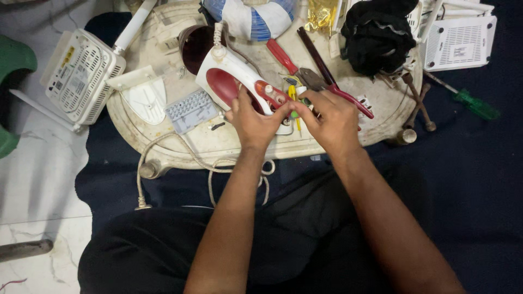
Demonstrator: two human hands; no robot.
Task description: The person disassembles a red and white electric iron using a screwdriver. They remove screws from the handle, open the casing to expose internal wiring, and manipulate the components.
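On the white tray (163, 142), the red and white iron (239, 81) lies by the pliers (327, 81), left hand (253, 122) gripping it, right hand (333, 121) pinching a small part at it.

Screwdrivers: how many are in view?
3: a red-handled screwdriver above the iron, a small yellow screwdriver by the hands, and a green-handled screwdriver far right. Others may be hidden.

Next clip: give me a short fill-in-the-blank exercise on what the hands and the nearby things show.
1. Both hands rest on the white-and-red clothes ____.
2. The left hand grips its handle; the right hand is by a yellow-handled ____.
3. The green-handled screwdriver lies on the dark ____, off the oval tray.

Missing: iron; screwdriver; cloth.
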